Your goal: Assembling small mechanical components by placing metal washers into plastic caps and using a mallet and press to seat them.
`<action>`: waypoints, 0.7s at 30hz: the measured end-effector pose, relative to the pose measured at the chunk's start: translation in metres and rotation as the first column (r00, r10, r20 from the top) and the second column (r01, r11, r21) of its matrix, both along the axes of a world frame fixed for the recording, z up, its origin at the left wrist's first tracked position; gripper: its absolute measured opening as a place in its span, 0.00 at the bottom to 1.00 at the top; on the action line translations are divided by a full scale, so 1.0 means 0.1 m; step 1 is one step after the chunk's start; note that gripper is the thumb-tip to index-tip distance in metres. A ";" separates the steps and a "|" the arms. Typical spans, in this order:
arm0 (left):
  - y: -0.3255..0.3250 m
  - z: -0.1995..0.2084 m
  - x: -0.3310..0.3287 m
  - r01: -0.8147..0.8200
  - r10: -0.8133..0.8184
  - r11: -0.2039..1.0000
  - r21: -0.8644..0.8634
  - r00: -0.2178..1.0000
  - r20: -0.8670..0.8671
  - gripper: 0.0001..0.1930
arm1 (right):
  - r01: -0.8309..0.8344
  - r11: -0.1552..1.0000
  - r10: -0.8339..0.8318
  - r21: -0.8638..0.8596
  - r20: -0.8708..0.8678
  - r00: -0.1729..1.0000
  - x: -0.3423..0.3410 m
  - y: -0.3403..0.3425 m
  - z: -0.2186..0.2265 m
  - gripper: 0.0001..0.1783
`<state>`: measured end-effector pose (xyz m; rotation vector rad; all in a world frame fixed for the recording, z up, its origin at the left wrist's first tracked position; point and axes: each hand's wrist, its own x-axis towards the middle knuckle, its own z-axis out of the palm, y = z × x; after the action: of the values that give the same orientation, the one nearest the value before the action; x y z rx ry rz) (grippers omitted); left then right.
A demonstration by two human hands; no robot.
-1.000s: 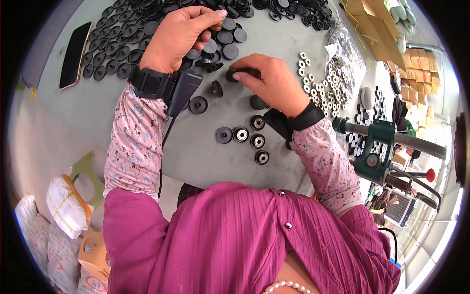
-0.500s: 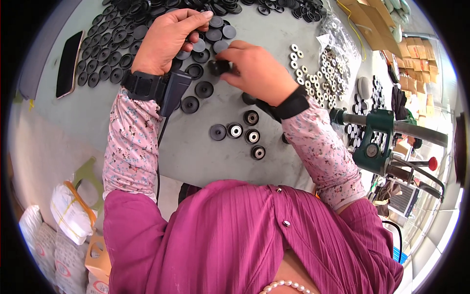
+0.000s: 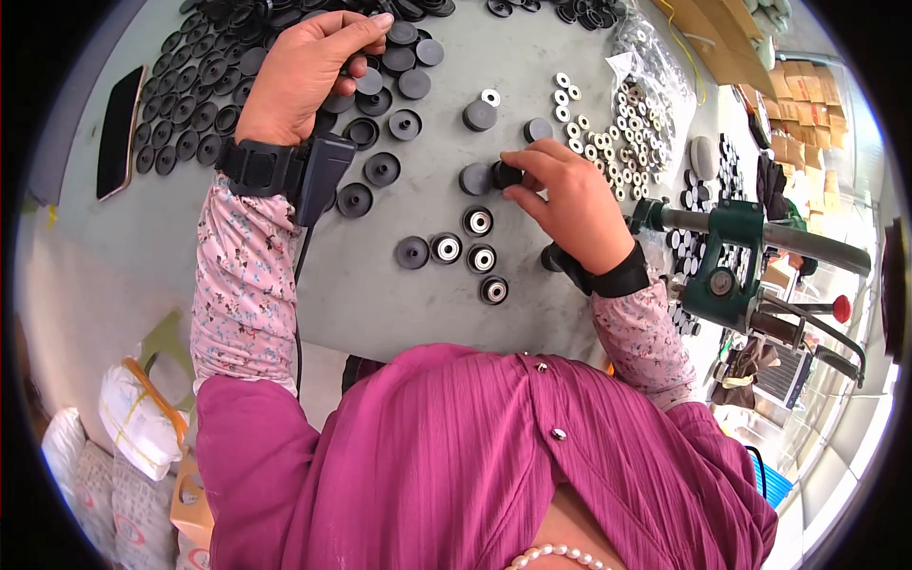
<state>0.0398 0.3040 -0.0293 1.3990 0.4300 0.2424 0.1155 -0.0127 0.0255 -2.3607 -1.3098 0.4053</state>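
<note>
My right hand (image 3: 575, 195) pinches a small black round cap (image 3: 506, 176) between thumb and fingers, right beside a dark disc-shaped cap (image 3: 475, 179) on the table. My left hand (image 3: 309, 71) is closed, thumb against the curled fingers, over the edge of the pile of black caps (image 3: 204, 81); whatever it may hold is hidden. Below the right hand stand several black wheels with shiny metal bearings (image 3: 446, 248), and a plain dark cap (image 3: 412, 253) lies to their left. Two open black caps (image 3: 382, 169) rest below the left hand.
Many pale metal rings (image 3: 622, 133) lie around a clear plastic bag (image 3: 651, 57) at the right. A green hand press (image 3: 736, 252) stands at the table's right side. A phone (image 3: 121, 133) lies far left. Cartons (image 3: 807, 100) are stacked at the back right.
My right hand has moved right and toward me, away from the left hand, carrying the black cap to the dark disc-shaped cap. My left hand has stayed nearly in place, still closed.
</note>
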 end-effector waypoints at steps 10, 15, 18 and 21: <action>-0.27 0.31 -0.16 0.359 -0.311 0.752 0.552 0.933 -0.183 0.15 | -0.107 0.994 0.109 -0.029 0.100 0.989 0.04 0.11 0.11 0.26; -0.45 0.13 -0.22 0.201 -0.295 0.415 0.887 0.952 -0.078 0.16 | 0.089 0.971 -0.098 0.222 0.032 0.995 0.09 0.27 0.36 0.15; -0.44 0.13 -0.18 0.251 -0.250 0.412 0.876 0.956 -0.156 0.14 | 0.056 0.970 -0.064 0.237 0.024 0.998 0.15 0.29 0.29 0.11; -0.47 0.15 -0.14 0.224 -0.218 0.290 0.931 0.962 -0.164 0.11 | -0.008 0.961 0.003 0.277 0.017 1.000 0.13 0.42 0.20 0.14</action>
<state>0.0259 0.2572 -0.0141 2.6485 0.0204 0.2716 0.1288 0.0297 0.0458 -2.1310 -1.2886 0.1892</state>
